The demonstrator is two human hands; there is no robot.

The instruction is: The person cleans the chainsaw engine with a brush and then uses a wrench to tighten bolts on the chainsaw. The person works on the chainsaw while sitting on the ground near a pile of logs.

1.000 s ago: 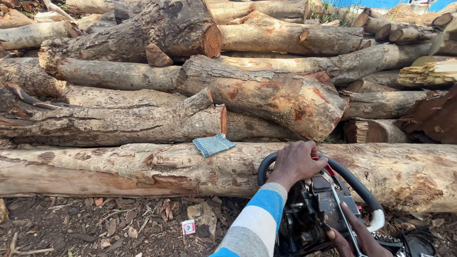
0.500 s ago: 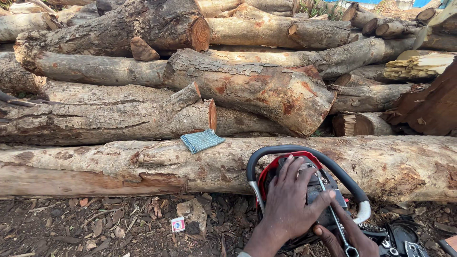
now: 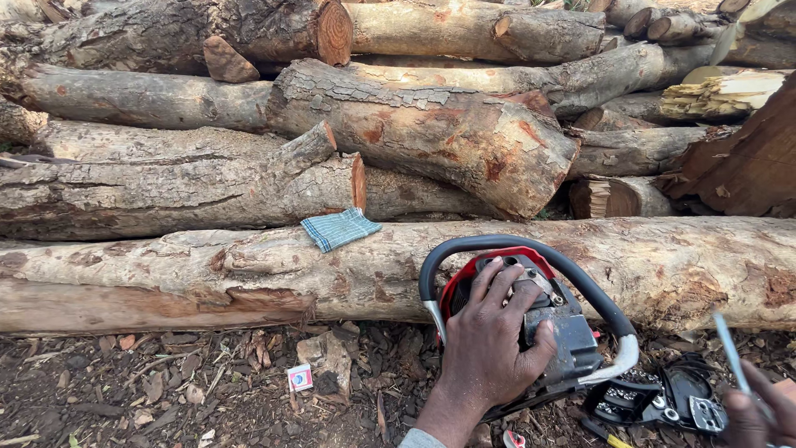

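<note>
Now the left hand [image 3: 489, 348] lies flat, fingers spread, on the chainsaw [image 3: 539, 332]; the right hand [image 3: 759, 411] pinches a thin rod [image 3: 730, 353].

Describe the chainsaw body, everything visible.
The chainsaw body sits on the bark-strewn ground against the long front log. Its housing looks like red and dark grey plastic and metal, with a black tubular handle arching over it and ending in a pale bracket. The left hand lies flat on top, fingers spread. No bar or chain shows; a detached black cover lies at its right.
</note>
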